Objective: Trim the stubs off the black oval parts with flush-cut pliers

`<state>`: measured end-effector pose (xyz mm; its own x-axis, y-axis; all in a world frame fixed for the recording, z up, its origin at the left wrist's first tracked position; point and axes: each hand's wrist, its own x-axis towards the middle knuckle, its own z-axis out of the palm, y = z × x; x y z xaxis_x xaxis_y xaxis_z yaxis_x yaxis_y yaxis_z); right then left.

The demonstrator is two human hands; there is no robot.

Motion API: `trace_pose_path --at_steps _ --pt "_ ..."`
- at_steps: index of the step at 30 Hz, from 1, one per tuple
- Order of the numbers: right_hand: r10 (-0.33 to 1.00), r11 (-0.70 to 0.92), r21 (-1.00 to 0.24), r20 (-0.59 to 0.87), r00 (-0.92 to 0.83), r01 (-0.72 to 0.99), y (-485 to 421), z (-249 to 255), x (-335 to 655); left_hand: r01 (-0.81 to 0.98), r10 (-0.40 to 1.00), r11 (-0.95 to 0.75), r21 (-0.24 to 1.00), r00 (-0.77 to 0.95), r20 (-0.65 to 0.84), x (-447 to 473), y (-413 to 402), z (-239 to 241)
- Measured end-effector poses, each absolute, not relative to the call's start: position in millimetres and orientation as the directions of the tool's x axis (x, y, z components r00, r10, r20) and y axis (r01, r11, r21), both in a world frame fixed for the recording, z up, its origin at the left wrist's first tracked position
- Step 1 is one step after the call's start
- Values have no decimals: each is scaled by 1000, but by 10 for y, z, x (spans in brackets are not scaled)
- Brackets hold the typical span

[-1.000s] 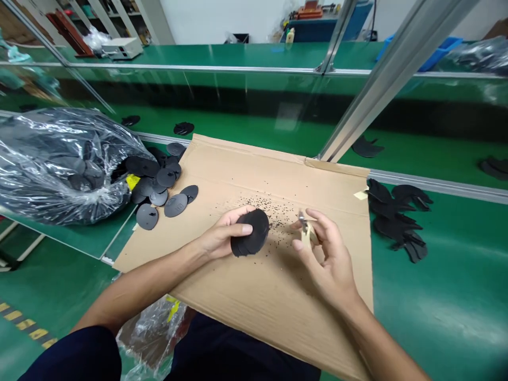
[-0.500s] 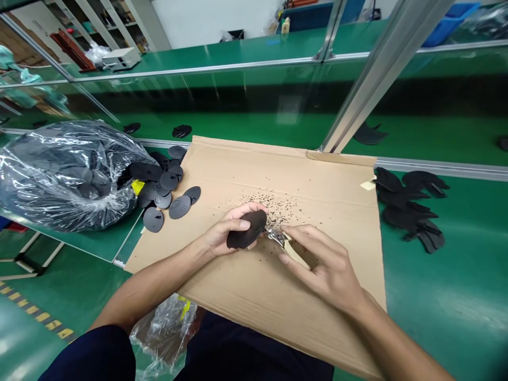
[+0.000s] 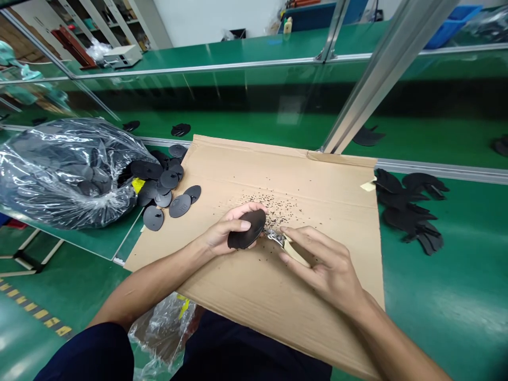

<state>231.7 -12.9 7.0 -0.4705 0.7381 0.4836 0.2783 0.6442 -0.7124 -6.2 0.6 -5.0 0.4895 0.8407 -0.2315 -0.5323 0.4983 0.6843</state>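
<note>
My left hand grips a round black disc, tilted over a sheet of brown cardboard. My right hand is closed on a small cutting tool with a tan handle. Its metal tip touches the right edge of the disc. Tiny black trimmings lie scattered on the cardboard just beyond both hands.
A clear plastic bag full of black discs lies at the left, with several loose discs spilled beside it. Black cut pieces are piled on the green surface at the right. A slanted metal post rises behind the cardboard.
The disc has tipped flatter in my left hand. My right hand has swung the tool's tip leftward to the disc's edge. Over the last half second the hands barely moved.
</note>
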Motion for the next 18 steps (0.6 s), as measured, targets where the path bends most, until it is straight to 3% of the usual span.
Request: trace_pose_path --at_steps 9,14,18 --pt "737 668 -652 513 -439 358 -133 53 2333 -533 875 443 721 433 -217 -51 7 -32" --pt "728 657 -433 577 -370 618 -87 -42 2343 -388 878 387 836 431 -206 -67 -17 0" --pt "701 638 -271 592 -398 721 -73 -61 2347 -204 861 305 930 477 -178 -52 -57 30"
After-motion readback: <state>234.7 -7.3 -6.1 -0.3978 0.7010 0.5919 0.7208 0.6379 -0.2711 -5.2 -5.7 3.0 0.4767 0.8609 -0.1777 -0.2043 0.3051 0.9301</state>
